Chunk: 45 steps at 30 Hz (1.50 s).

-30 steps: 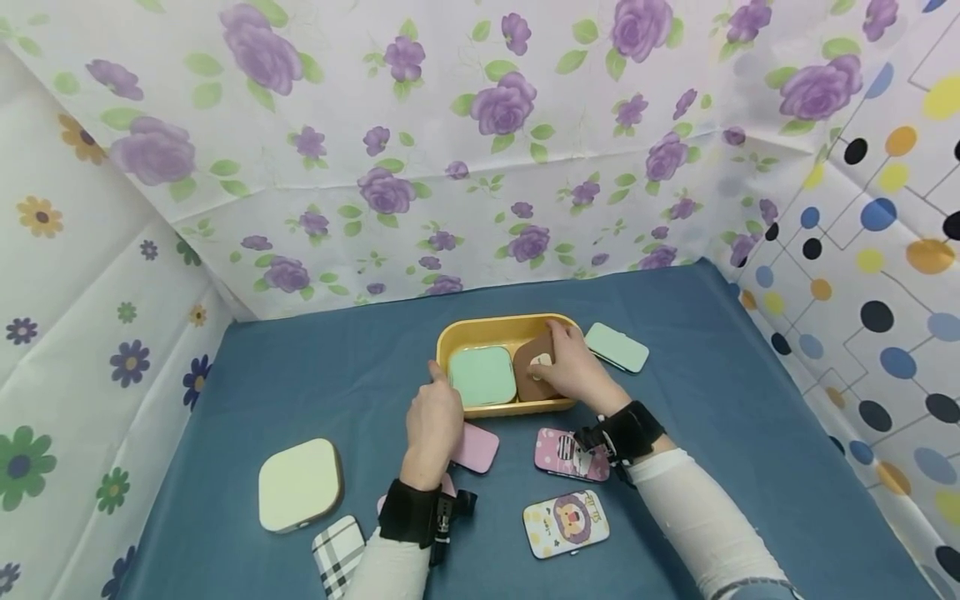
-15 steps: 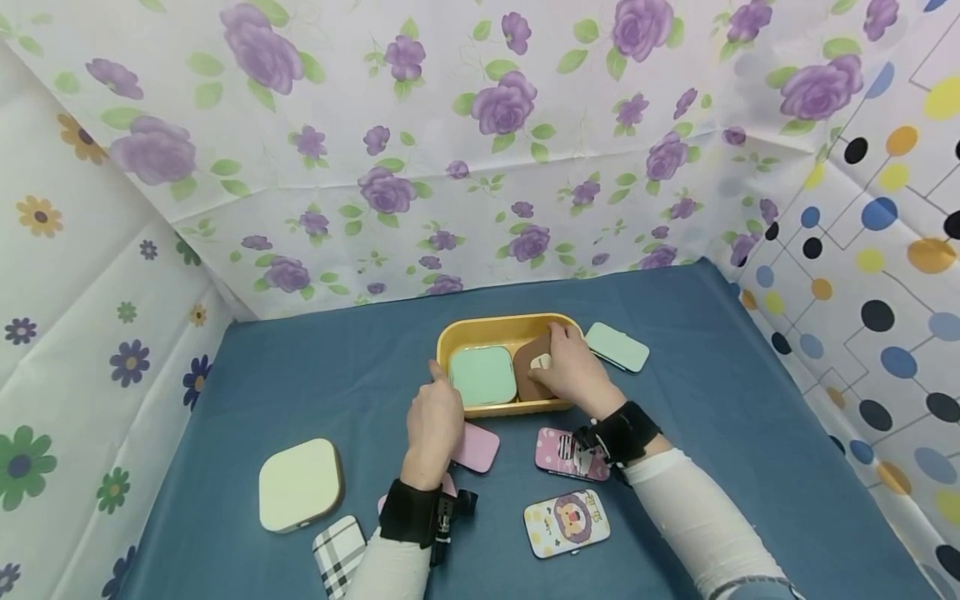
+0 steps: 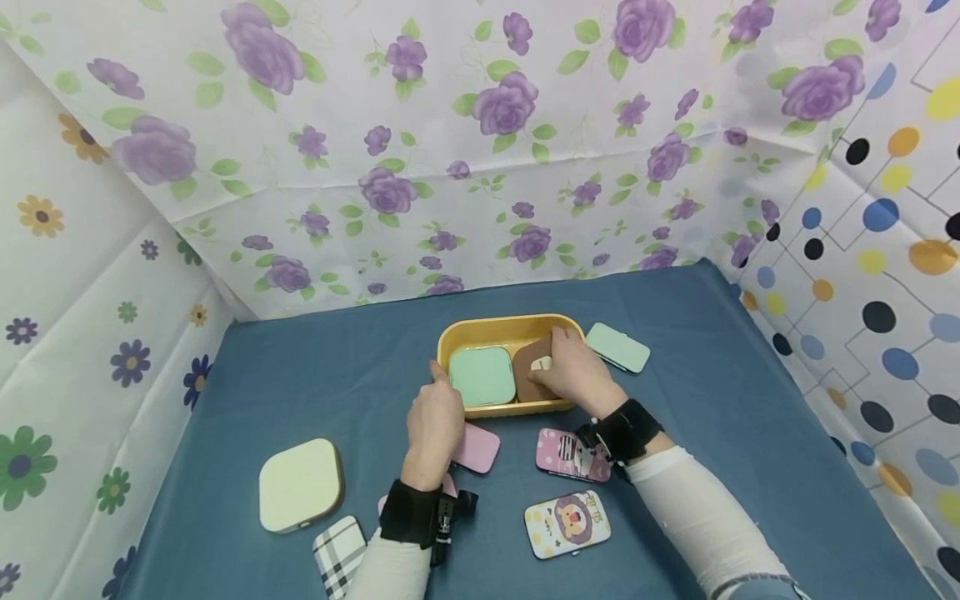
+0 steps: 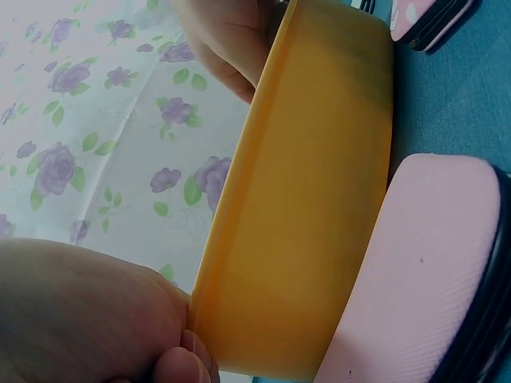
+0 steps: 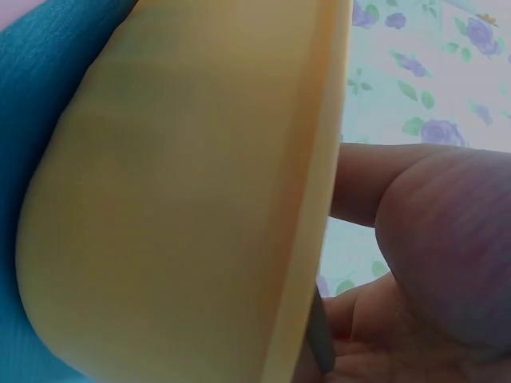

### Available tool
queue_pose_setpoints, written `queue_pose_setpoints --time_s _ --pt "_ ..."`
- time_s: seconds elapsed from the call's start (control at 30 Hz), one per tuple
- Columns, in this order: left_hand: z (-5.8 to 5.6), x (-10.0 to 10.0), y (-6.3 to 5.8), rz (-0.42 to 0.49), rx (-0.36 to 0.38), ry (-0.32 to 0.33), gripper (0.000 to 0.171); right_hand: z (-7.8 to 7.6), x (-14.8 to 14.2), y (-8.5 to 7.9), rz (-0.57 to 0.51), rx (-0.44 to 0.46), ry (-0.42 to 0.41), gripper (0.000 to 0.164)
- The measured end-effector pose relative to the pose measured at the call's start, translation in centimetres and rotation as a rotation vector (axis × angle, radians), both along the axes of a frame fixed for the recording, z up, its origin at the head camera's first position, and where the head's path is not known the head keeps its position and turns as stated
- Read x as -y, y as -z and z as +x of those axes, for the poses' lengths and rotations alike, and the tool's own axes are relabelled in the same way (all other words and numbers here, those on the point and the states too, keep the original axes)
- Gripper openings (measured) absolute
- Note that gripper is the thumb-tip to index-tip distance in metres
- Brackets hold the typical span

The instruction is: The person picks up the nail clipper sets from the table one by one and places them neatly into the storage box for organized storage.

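Yellow tray (image 3: 517, 409), on blue cloth (image 3: 315, 375): left hand (image 3: 437, 421) curled at its left rim. Inside: green tin (image 3: 483, 376), lying free; brown tin (image 3: 529, 385), right end, between right hand's (image 3: 576, 367) thumb and bent fingers, apparently unsettled. Outstanding, seemingly: several loose tins (image 3: 567, 525) outside.

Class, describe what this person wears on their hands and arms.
The left hand and right hand wear no gloves. Each wrist has a broad black band with a small dark device. White sleeves cover the forearms; blue fabric shows beyond the right one.
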<state>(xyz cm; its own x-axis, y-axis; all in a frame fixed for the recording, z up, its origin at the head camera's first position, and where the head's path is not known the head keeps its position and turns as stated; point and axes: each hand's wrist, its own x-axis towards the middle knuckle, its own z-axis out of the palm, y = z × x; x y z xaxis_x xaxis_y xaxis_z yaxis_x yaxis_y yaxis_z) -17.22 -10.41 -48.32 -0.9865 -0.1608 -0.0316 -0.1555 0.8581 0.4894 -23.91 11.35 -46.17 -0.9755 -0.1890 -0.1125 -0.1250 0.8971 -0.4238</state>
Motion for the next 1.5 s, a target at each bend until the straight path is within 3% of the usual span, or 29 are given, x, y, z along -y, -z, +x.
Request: queue_pose_setpoints --time_s 0.9,1.17,1.5 --pt "0.13 0.06 0.15 0.008 -0.009 0.013 0.057 0.09 -0.05 0.3 0.051 0.007 -0.007 0.092" --pt "0.16 0.1 0.15 -0.003 -0.032 0.029 0.057 0.18 0.07 0.39 0.081 0.036 -0.059 0.055" --pt "0.17 0.12 0.19 -0.008 -0.044 0.034 0.056 0.13 -0.27 0.31 0.065 0.03 -0.106 0.071"
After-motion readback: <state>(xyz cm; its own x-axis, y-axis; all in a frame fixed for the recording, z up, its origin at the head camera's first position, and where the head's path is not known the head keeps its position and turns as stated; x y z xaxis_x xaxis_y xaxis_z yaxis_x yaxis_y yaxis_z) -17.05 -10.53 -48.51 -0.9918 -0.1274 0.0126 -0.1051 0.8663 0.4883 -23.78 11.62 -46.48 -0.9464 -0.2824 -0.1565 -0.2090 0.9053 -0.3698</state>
